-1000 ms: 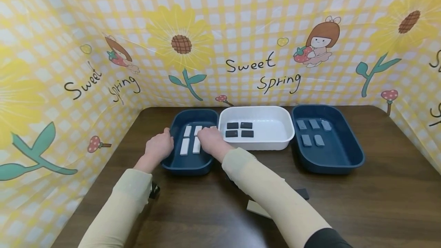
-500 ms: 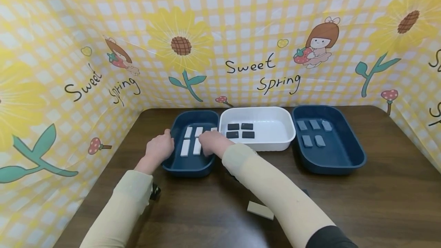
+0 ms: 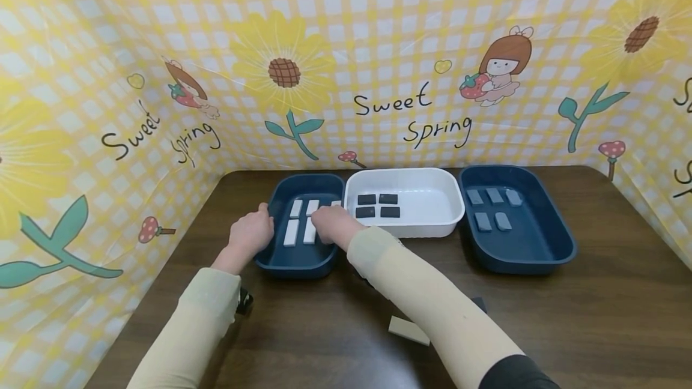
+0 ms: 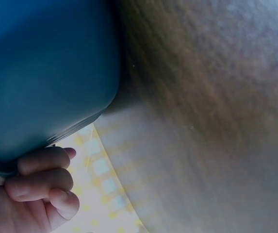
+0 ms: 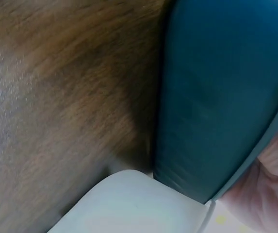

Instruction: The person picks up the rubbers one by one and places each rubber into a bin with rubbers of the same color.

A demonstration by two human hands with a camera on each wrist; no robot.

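My left hand (image 3: pixel 251 233) grips the left rim of a dark blue tray (image 3: pixel 296 270). In the left wrist view, its curled fingers (image 4: pixel 44 177) lie against the outside of that tray. My right hand (image 3: pixel 334 225) reaches over the tray's right rim, with its fingertips hidden inside. Whether they pinch anything does not show. Beside it lie several white tiles (image 3: pixel 291 233) in two rows, and another white tile (image 3: pixel 336 203) shows just beyond the hand. In the right wrist view, only part of the palm (image 5: pixel 255 194) appears behind the tray's edge.
A white tray (image 3: pixel 427 230) with several black tiles (image 3: pixel 389 212) touches the blue tray's right side. Farther right stands a second blue tray (image 3: pixel 521 266) holding several grey-blue tiles (image 3: pixel 503 221). A beige tile (image 3: pixel 408 330) and a partly hidden dark tile (image 3: pixel 479 304) lie near my right forearm.
Both hands stay nearly where they were. My right hand has sunk slightly at the blue tray, and my right forearm has shifted, uncovering more of the beige tile.
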